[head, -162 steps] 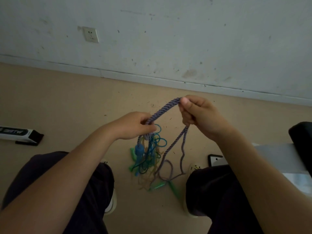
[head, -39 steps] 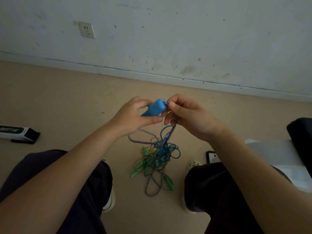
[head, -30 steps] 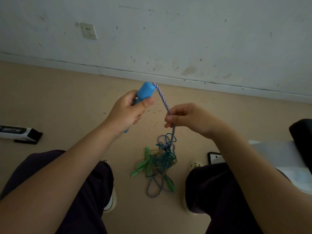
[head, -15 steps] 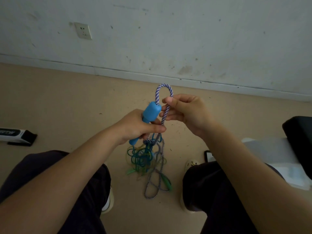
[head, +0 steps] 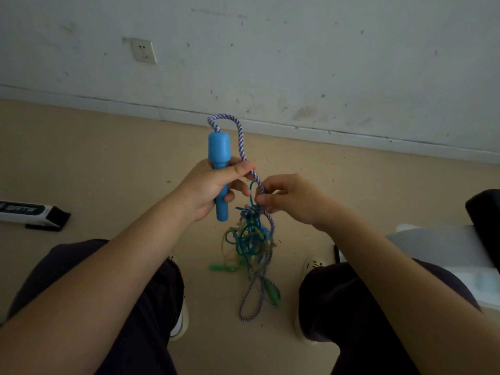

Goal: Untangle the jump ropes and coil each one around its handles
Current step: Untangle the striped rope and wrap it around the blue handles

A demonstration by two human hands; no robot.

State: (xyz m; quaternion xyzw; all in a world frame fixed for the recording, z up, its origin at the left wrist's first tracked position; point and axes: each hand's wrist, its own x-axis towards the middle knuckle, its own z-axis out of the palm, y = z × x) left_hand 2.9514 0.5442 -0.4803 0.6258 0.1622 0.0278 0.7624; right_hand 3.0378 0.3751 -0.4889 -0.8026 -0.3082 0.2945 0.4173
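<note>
At frame centre, our left hand [head: 213, 185] gripped the blue plastic handle [head: 218, 169] upright while our right hand [head: 290, 197] pinched its purple-white braided rope [head: 241, 147], apparently to work it free of the tangle [head: 251, 239].

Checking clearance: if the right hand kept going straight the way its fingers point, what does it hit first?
The right hand points toward the person's left, pinching the striped rope. Straight on, it would likely first meet the left hand gripping the blue handle; depth is uncertain from one view.
</note>
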